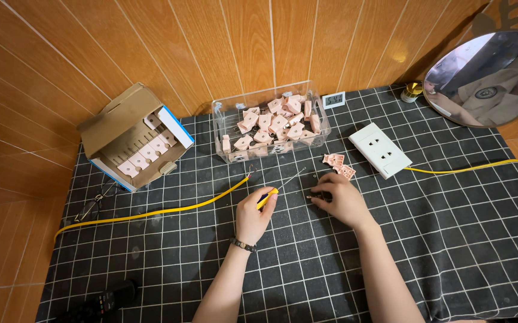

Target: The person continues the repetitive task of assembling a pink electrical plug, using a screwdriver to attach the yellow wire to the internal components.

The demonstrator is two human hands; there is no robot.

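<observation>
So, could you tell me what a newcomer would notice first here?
A clear plastic bin heaped with pink plastic parts stands at the back of the black grid cloth. In front, the left hand holds a yellow-handled screwdriver, the right hand pins a small part.

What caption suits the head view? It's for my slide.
Left hand holds a yellow screwdriver, right hand rests on small parts, before a clear bin of pink pieces.

Left hand [253, 213] fisted, right hand [341, 198] curled, fingers down.
</observation>
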